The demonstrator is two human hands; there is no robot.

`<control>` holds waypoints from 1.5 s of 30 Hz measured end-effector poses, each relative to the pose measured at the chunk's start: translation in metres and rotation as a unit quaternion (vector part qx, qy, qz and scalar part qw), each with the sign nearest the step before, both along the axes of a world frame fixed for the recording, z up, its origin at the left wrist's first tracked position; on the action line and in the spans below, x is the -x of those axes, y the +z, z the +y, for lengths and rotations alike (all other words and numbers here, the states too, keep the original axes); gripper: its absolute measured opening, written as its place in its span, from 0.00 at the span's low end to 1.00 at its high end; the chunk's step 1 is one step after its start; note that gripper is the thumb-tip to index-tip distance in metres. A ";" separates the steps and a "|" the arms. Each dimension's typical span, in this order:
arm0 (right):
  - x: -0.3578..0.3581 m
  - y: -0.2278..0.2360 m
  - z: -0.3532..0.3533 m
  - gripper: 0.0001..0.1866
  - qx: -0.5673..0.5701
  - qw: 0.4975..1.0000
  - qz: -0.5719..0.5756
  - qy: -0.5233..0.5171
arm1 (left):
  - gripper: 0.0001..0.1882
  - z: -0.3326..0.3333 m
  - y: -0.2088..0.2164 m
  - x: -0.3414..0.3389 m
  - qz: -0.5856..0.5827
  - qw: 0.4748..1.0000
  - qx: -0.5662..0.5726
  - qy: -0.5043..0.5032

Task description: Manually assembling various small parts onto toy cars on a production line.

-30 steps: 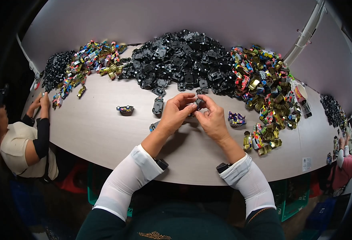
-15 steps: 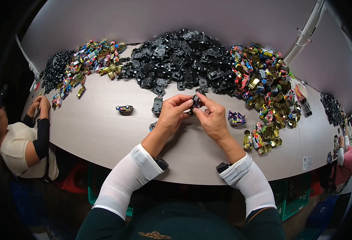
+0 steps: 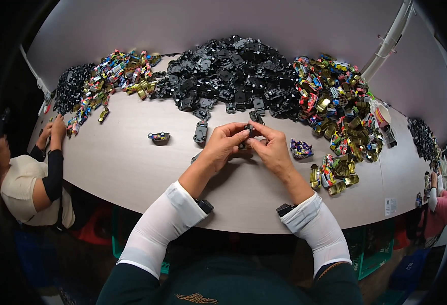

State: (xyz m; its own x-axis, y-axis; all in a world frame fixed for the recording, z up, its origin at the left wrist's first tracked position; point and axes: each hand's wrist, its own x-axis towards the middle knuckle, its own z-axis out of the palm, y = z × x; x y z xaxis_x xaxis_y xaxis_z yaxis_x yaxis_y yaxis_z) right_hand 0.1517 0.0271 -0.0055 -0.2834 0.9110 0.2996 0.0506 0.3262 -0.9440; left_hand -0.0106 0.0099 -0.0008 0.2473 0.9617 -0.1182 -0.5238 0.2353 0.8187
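Both hands, left hand [image 3: 222, 147] and right hand [image 3: 273, 151], pinch one small black plastic toy-car chassis [image 3: 248, 130]; few finished cars lie mid-counter, while the far-edge black heap [image 3: 233, 71] looks barely dented.

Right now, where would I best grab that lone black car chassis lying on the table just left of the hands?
Take the black chassis across its two long sides, coming straight down from above. It lies flat and alone, lengthwise away from the person, clear of the black pile and the left hand.
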 end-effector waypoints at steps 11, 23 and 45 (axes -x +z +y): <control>-0.012 0.006 0.004 0.07 0.320 0.944 0.047 0.069 | 0.11 0.007 -0.006 0.005 0.135 0.989 -0.011 0.056; -0.014 0.024 -0.001 0.06 0.423 0.877 0.193 0.121 | 0.09 -0.004 0.007 0.004 0.155 0.988 -0.010 -0.021; -0.009 0.027 -0.006 0.04 0.345 0.926 0.117 0.100 | 0.04 -0.004 0.000 -0.001 0.130 0.990 -0.051 0.019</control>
State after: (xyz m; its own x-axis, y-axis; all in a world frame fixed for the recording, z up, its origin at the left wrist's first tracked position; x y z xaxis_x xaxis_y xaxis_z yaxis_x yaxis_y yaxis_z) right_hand 0.1611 0.0214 0.0211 -0.4675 0.8452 -0.2589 -0.1787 -0.3772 -0.9087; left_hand -0.0099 0.0060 -0.0007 0.1847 0.9799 -0.0749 -0.2999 0.1288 0.9452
